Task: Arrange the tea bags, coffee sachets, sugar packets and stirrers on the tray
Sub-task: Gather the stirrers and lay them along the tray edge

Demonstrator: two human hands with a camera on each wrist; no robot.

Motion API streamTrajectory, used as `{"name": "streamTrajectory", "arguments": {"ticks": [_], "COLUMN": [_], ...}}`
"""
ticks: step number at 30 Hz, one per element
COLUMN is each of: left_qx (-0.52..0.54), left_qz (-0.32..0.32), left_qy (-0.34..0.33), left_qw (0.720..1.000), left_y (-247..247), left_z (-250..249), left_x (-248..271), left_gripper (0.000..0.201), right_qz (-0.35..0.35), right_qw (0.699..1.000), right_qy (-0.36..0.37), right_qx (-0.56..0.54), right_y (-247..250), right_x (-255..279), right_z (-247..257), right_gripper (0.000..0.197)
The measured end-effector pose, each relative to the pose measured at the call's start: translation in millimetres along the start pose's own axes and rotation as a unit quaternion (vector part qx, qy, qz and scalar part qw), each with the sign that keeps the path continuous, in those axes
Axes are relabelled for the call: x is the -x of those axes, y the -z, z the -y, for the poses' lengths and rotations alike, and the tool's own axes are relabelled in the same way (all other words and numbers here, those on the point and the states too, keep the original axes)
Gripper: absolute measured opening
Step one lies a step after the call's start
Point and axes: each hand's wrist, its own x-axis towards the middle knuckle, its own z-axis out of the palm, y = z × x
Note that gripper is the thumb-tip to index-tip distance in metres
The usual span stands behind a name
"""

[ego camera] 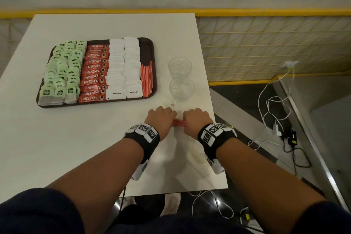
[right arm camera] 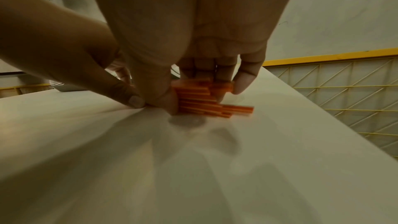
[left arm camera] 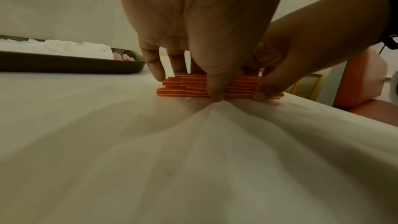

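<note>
A bundle of orange-striped stirrers lies on the white table near its right edge. My left hand pinches the bundle's left part and my right hand its right part, thumbs in front, fingers behind. In the left wrist view the left hand holds the uneven stirrers; in the right wrist view the right hand holds the stirrers. The dark tray carries green tea bags, red coffee sachets, white sugar packets and more stirrers.
Two clear glasses stand between the tray and the table's right edge, just beyond my hands. A small scrap lies near the closer glass. A yellow mesh railing and floor cables are off to the right.
</note>
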Motion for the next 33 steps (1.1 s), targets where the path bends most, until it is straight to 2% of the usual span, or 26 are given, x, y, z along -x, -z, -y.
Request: {"name": "streamTrajectory", "arguments": {"ticks": [11, 17, 22, 25, 33], "left_qx": [-0.034, -0.052, -0.061, -0.065, -0.027], "left_qz": [0.031, 0.03, 0.018, 0.033, -0.005], "left_qy": [-0.013, -0.02, -0.032, -0.038, -0.099], "left_qw": [0.999, 0.998, 0.997, 0.997, 0.995], "left_y": [3.9, 0.7, -5.7, -8.0, -17.6], "left_z": [-11.7, -15.5, -16.0, -15.5, -7.0], "left_x": [7.9, 9.3, 9.1, 11.4, 18.6], "left_gripper": [0.033, 0.029, 0.028, 0.028, 0.028], "right_qz": [0.0, 0.014, 0.006, -0.002, -0.011], "right_qw": [0.999, 0.999, 0.999, 0.999, 1.0], "right_qy": [-0.028, -0.025, -0.029, -0.026, -0.002], "right_qx": [-0.04, -0.02, -0.035, -0.039, -0.004], "right_y": [-5.2, -10.2, -13.7, -14.3, -16.6], "right_x": [1.4, 1.6, 3.1, 5.2, 19.3], "right_z": [9.4, 12.9, 12.4, 12.2, 14.5], "right_gripper": [0.031, 0.031, 0.03, 0.026, 0.024]}}
